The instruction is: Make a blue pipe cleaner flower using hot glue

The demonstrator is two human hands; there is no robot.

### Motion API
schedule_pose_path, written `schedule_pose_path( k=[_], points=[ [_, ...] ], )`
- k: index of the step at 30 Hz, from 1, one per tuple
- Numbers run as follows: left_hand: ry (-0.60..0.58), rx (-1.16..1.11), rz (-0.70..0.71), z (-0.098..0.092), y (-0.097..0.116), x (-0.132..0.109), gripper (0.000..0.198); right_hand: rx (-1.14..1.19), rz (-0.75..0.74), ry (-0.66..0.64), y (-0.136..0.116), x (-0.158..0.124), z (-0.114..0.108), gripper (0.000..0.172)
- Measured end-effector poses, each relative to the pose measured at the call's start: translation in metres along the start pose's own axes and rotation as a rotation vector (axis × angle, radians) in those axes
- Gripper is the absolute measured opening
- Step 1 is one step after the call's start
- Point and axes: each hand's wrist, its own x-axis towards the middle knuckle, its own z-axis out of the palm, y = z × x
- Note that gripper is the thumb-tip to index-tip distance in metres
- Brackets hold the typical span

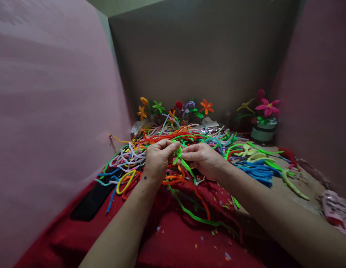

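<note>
Bright green pipe cleaners (pixel 186 166), bent and twisted together, are held up in front of the pile between both hands. My left hand (pixel 158 158) pinches their upper part between thumb and fingers. From the right, my right hand (pixel 202 156) grips the same piece, its fingertips close to the left thumb. Green ends hang below the fingers. Under and behind the hands spreads a tangled heap of pipe cleaners (pixel 173 136) in many colours. A long green pipe cleaner (pixel 189 214) trails over the red cloth below.
A black phone-like slab (pixel 90 203) lies at left on the red cloth (pixel 173 238). Blue pipe cleaners (pixel 255 171) are bunched at right. Several pipe-cleaner flowers (pixel 207 107) stand at the back, with a pale green pot (pixel 263 131) at right. Pink walls (pixel 50 111) flank the table.
</note>
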Motion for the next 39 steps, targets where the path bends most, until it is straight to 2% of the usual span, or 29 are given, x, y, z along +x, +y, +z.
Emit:
schedule_pose_path(
  k=[3,9,14,21,28,35,39],
  points=[
    [-0.009,0.022,-0.002,0.001,0.001,-0.001,0.02,0.012,0.005,0.038,0.002,0.001,0.0,0.022],
    [0.003,-0.043,-0.02,0.004,0.001,-0.002,0.022,0.028,-0.064,-0.012,0.009,0.004,0.001,0.025],
    [-0.004,-0.073,-0.029,0.006,0.0,-0.002,0.023,-0.055,-0.11,-0.026,0.01,0.004,0.001,0.026],
    [-0.202,-0.109,-0.117,-0.004,0.003,0.001,0.02,-0.145,-0.144,0.05,0.002,0.001,0.001,0.029],
    [-0.128,-0.002,-0.075,0.0,-0.001,0.0,0.021,-0.285,-0.161,0.137,-0.005,-0.001,0.003,0.03],
    [-0.237,0.019,-0.141,-0.004,0.001,0.001,0.022,-0.269,-0.293,0.237,-0.008,-0.001,0.004,0.022],
    [-0.187,0.049,-0.081,0.0,0.004,0.0,0.026,-0.283,-0.282,0.275,-0.007,0.0,0.005,0.023]
  ],
)
